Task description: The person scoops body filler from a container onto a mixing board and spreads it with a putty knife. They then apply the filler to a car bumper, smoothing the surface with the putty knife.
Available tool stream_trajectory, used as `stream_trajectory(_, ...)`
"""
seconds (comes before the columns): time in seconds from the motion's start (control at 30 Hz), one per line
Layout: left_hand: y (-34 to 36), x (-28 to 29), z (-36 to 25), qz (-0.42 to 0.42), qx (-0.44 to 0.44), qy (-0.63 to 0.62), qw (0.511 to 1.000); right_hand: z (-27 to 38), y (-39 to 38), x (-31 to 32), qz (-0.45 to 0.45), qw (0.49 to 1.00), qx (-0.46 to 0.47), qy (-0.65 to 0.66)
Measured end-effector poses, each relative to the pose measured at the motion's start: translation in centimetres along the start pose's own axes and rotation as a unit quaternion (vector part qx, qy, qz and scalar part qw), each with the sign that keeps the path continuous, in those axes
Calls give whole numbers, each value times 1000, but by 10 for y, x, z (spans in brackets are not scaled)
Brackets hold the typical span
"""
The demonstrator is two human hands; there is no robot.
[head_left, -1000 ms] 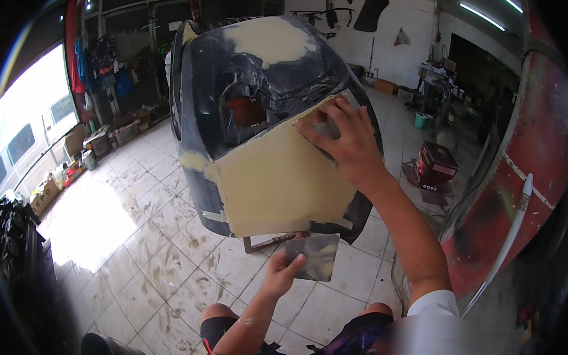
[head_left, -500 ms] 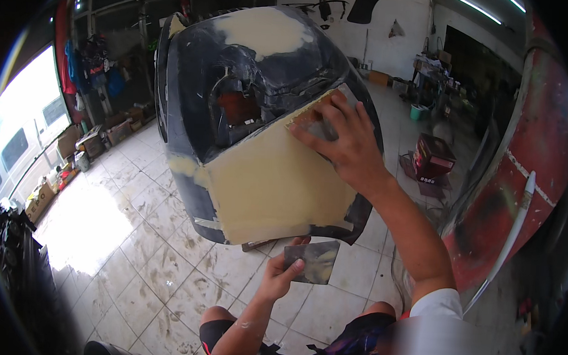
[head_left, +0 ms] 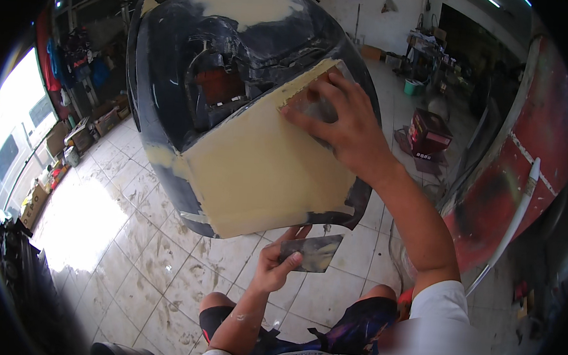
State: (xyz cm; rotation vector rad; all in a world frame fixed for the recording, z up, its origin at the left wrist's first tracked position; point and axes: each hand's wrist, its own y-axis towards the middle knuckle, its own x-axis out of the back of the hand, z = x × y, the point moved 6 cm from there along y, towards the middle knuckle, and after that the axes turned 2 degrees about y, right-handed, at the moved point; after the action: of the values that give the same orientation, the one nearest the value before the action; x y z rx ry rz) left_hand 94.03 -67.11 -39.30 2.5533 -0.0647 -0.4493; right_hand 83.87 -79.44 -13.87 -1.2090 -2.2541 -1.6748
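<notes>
My right hand [head_left: 354, 120] is closed around a reddish-brown, partly see-through filler spreader [head_left: 308, 100]. A band of pale yellow filler runs along the spreader's far edge, which lies at the upper border of a broad filler patch [head_left: 258, 176]. That patch covers the near face of a dark car bumper [head_left: 163, 75], with a large opening beyond it. Below the bumper's near edge, my left hand [head_left: 273, 265] pinches a thin dark plate [head_left: 322, 251] smeared with filler, thumb on top. My palm hides part of the spreader.
A second filler patch [head_left: 248, 5] tops the bumper. To the right stand a red car panel [head_left: 487, 214] with a pale strip, and a dark red box [head_left: 429, 132]. A green bucket [head_left: 413, 87] sits farther back. Boxes [head_left: 74, 137] line the left doorway along the tiled floor.
The view has tilted, and the bumper now appears higher and farther left. My right hand with the spreader sits slightly farther right along the bumper. Both hands keep their holds.
</notes>
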Motion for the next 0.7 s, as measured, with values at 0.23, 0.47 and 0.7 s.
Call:
stream_trajectory(0.23,0,-2,-5,-6,0,-24,1000,10,-32,-6,15,999,-28,-9)
stream_trajectory(0.47,-2,-2,-6,12,-13,-18,1000,37,-76,-11,20,996,-83,10)
stream_trajectory(0.7,-3,3,-8,13,1,-21,1000,70,-128,-25,38,989,-138,36)
